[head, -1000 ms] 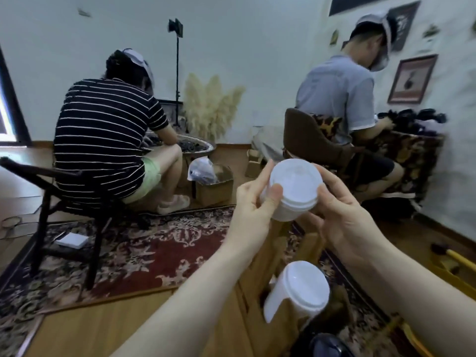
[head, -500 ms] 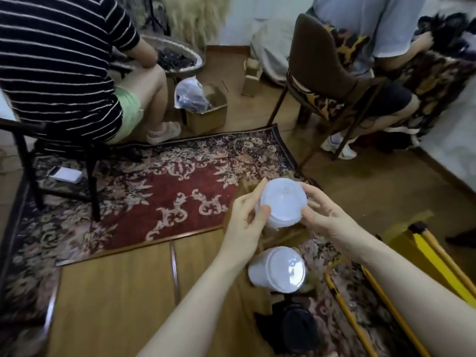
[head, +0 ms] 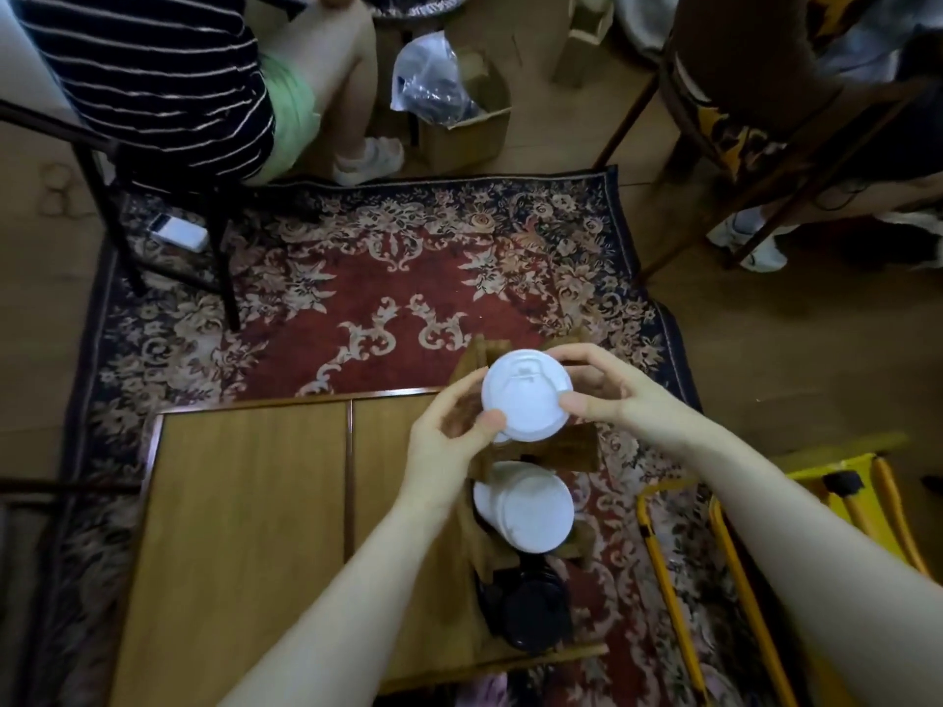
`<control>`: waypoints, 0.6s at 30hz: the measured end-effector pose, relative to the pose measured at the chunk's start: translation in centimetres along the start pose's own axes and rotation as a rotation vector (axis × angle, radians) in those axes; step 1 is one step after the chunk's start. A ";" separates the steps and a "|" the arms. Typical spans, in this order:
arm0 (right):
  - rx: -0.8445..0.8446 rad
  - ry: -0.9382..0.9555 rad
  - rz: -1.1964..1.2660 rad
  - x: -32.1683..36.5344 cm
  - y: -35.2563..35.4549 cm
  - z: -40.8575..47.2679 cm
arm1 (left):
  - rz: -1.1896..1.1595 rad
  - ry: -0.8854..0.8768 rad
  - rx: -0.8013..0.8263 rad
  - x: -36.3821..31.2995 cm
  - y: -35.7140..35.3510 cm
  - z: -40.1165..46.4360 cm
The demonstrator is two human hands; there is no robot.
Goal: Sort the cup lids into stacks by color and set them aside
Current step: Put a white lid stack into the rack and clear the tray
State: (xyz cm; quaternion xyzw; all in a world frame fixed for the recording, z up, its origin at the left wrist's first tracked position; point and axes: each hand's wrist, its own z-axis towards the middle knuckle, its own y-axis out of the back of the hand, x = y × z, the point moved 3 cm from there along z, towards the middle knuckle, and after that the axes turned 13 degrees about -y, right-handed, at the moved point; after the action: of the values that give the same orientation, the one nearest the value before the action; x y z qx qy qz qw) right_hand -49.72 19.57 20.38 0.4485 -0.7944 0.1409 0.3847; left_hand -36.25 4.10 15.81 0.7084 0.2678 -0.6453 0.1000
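We see a stack of white round plastic cup lids (head: 525,395) held up between both hands, over the far end of a wooden rack (head: 576,454). Left hand (head: 449,441) pinches its near-left rim with thumb and curled fingers; right hand (head: 620,395) grips the right rim, thumb in front, fingers curled behind. A second white lid stack (head: 530,510) lies in the rack, black lid stack (head: 530,612) nearer us. Wooden table (head: 245,512) left, patterned red rug (head: 357,288) beneath.

patterned red rug (head: 388,278) under wooden table (head: 245,528) | cardboard box (head: 467,127) beyond rug | yellow frame (head: 724,579) right
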 end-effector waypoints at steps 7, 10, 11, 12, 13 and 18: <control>0.066 -0.046 0.022 -1.8 0.9 2.0 | -0.070 0.144 -0.120 2.8 -0.5 0.3; 0.083 -0.072 0.068 -2.4 0.6 2.6 | -0.099 0.162 -0.131 3.2 -0.6 0.6; 0.078 -0.083 0.100 -3.0 0.5 2.6 | -0.098 0.167 -0.134 3.3 -0.5 0.6; 0.067 -0.094 0.131 -3.6 0.3 2.7 | -0.096 0.174 -0.137 3.4 -0.5 0.6; 0.053 -0.111 0.154 -4.2 0.3 2.8 | -0.098 0.184 -0.138 3.6 -0.5 0.6; 0.013 -0.250 0.350 -7.0 0.2 4.0 | -0.090 0.258 -0.130 4.2 -0.6 1.4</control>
State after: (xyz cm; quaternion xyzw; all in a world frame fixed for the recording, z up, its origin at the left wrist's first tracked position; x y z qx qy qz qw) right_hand -49.72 21.68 12.60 0.3203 -0.9007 0.1538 0.2498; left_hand -37.68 5.02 11.64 0.7648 0.3511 -0.5340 0.0813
